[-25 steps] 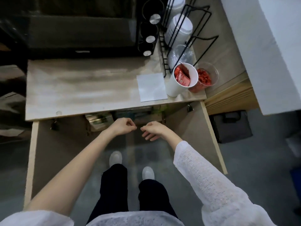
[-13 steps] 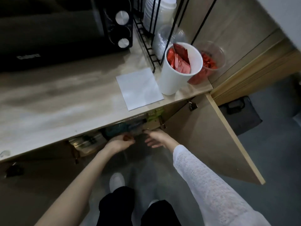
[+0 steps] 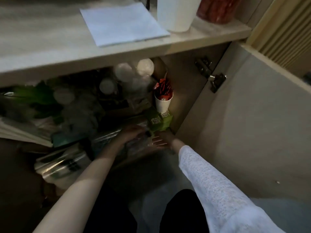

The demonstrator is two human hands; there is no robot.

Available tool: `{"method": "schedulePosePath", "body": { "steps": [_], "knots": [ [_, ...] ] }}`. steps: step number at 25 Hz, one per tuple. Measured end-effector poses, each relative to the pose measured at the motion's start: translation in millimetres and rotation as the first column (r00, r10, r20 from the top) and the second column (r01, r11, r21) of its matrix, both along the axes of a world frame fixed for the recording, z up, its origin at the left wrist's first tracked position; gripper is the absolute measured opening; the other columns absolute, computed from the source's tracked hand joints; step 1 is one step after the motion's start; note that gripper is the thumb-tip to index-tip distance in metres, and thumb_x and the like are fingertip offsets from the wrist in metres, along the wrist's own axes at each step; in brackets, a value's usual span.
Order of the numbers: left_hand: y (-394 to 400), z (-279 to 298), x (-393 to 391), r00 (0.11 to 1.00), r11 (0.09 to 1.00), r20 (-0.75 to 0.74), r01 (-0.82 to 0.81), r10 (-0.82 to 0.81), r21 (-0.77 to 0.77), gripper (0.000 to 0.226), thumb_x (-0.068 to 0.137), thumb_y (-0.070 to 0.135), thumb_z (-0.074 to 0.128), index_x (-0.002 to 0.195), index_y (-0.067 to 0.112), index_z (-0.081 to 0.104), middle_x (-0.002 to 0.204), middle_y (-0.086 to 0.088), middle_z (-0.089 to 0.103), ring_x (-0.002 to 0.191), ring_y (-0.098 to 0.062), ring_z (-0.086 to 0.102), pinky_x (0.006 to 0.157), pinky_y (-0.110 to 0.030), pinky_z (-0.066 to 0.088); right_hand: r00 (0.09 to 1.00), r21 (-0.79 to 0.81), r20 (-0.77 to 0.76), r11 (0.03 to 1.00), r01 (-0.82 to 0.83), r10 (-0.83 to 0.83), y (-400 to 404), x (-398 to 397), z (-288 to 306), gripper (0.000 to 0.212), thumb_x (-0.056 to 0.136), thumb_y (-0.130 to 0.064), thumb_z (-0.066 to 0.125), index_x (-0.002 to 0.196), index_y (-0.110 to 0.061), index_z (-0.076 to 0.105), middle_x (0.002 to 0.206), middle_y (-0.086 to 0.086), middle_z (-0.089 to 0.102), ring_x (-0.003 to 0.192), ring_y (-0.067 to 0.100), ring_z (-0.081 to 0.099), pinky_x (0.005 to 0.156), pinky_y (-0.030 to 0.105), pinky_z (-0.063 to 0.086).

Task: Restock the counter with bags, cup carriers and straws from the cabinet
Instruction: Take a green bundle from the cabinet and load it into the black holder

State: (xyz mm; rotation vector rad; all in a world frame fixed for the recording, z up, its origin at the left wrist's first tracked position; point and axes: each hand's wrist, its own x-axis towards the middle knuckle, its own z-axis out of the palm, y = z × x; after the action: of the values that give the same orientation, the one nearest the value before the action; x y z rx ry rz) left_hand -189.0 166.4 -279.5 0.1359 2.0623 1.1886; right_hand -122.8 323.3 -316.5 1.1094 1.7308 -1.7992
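Both hands reach into the open cabinet (image 3: 185,91) under the counter (image 3: 50,52), close together at the front edge of its shelf. The left hand (image 3: 130,134), on a bare forearm, lies palm-down on a clear plastic-wrapped bundle (image 3: 117,140); its fingers curl over the wrap, but the frame is dim and smeared there, so I cannot tell whether they actually clamp it. The right hand (image 3: 161,139), coming out of a white knit sleeve (image 3: 210,179), is spread loose with the fingers (image 3: 155,140) apart, grasping nothing, touching or nearly touching the same bundle just right of the left hand.

Just behind the right hand stand green packets (image 3: 159,121) with square printed codes, pressed against the cabinet's right wall. Behind those sits a white paper cup (image 3: 162,104) stuffed with red sachets (image 3: 162,89). Left of that cup, deeper in, lie sleeves of clear plastic cups (image 3: 133,73), their round ends facing out. Further left of the hands, another shiny plastic-wrapped pack (image 3: 62,165) juts past the shelf edge; what it contains is too blurred to name.

Above the cabinet, on the counter, a white sheet of paper (image 3: 122,22) lies flat, with a large white cup (image 3: 175,14) just to its right and a clear cup of red sachets (image 3: 217,9) beside that. The cabinet door (image 3: 244,123) hangs open to the right of the hands on its metal hinge (image 3: 210,74).
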Motion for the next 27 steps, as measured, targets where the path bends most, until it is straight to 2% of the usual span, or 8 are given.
{"method": "schedulePosePath", "body": {
  "steps": [3,6,8,12,14,18,23,27],
  "knots": [
    [8.9,-29.5,-7.9,1.0,1.0,-0.02,-0.007,0.007,-0.006,0.015,0.095,0.019,0.058,0.084,0.017,0.068,0.068,0.008,0.07,0.052,0.003,0.061,0.053,-0.012,0.045,0.993,-0.01,-0.096,0.998,0.062,-0.063,13.9,-4.4,-35.4,0.02,0.099,-0.027,0.05,0.088,-0.014,0.06,0.086,0.006,0.064,0.073,0.019,0.062,0.067,0.03,0.052],
    [11.6,-52.0,-8.1,0.999,1.0,-0.033,-0.018,0.018,0.003,0.019,0.092,0.021,0.062,0.105,0.009,0.07,0.107,-0.011,0.071,0.086,-0.018,0.064,0.078,-0.028,0.049,0.973,-0.03,-0.201,0.994,0.108,-0.112,17.9,-7.8,-58.6,0.023,0.097,-0.033,0.054,0.11,-0.015,0.057,0.097,0.005,0.065,0.083,0.022,0.064,0.075,0.036,0.054],
    [13.1,-61.9,-6.8,0.999,0.999,-0.019,-0.038,0.038,0.018,0.019,0.092,0.019,0.061,0.107,0.009,0.069,0.116,-0.015,0.068,0.095,-0.02,0.061,0.088,-0.032,0.049,0.959,-0.067,-0.247,0.99,0.122,-0.135,17.5,-11.9,-68.3,0.029,0.095,-0.037,0.056,0.117,-0.017,0.055,0.102,0.005,0.065,0.088,0.023,0.064,0.077,0.038,0.055],
    [15.3,-62.4,-8.2,0.999,0.999,-0.048,0.003,-0.001,0.043,0.024,0.094,0.017,0.059,0.115,0.007,0.064,0.112,-0.01,0.066,0.092,-0.018,0.063,0.081,-0.026,0.051,0.937,-0.112,-0.295,0.98,0.163,-0.189,15.2,-21.5,-76.4,0.041,0.093,-0.041,0.058,0.127,-0.017,0.052,0.11,0.006,0.064,0.095,0.023,0.064,0.077,0.035,0.055],
    [15.0,-59.3,-11.0,0.998,0.998,-0.059,0.004,0.0,0.066,0.02,0.093,0.019,0.06,0.111,0.011,0.064,0.11,-0.008,0.066,0.1,-0.02,0.064,0.091,-0.032,0.05,0.925,-0.147,-0.283,0.964,0.221,-0.255,17.3,-25.7,-76.4,0.042,0.092,-0.04,0.059,0.125,-0.015,0.052,0.111,0.009,0.064,0.09,0.023,0.065,0.072,0.033,0.054],
    [17.2,-60.1,-16.7,0.997,0.995,-0.072,0.003,0.004,0.097,0.004,0.093,0.018,0.059,0.092,0.019,0.062,0.101,-0.007,0.063,0.096,-0.018,0.06,0.091,-0.034,0.05,0.892,-0.276,-0.203,0.897,0.344,-0.404,21.8,-32.6,-79.4,0.055,0.088,-0.036,0.067,0.131,-0.008,0.048,0.101,0.011,0.063,0.088,0.026,0.063,0.065,0.035,0.059],
    [22.9,-64.5,-23.0,0.987,0.995,-0.158,-0.006,0.022,0.098,0.019,0.093,0.014,0.06,0.111,0.012,0.064,0.097,-0.003,0.06,0.075,-0.006,0.054,0.066,-0.017,0.045,0.832,-0.41,-0.176,0.808,0.424,-0.526,21.0,-40.1,-77.8,0.063,0.084,-0.028,0.073,0.136,-0.006,0.045,0.097,0.014,0.061,0.085,0.027,0.061,0.048,0.031,0.059],
    [18.3,-68.8,-26.2,0.981,0.996,-0.193,-0.002,0.019,0.087,0.012,0.092,0.015,0.06,0.104,0.019,0.062,0.099,0.0,0.059,0.085,-0.011,0.056,0.066,-0.014,0.042,0.822,-0.392,-0.195,0.811,0.435,-0.535,23.4,-43.2,-74.7,0.06,0.084,-0.023,0.074,0.133,-0.006,0.045,0.096,0.014,0.06,0.082,0.027,0.06,0.044,0.028,0.057]
  ]
}}
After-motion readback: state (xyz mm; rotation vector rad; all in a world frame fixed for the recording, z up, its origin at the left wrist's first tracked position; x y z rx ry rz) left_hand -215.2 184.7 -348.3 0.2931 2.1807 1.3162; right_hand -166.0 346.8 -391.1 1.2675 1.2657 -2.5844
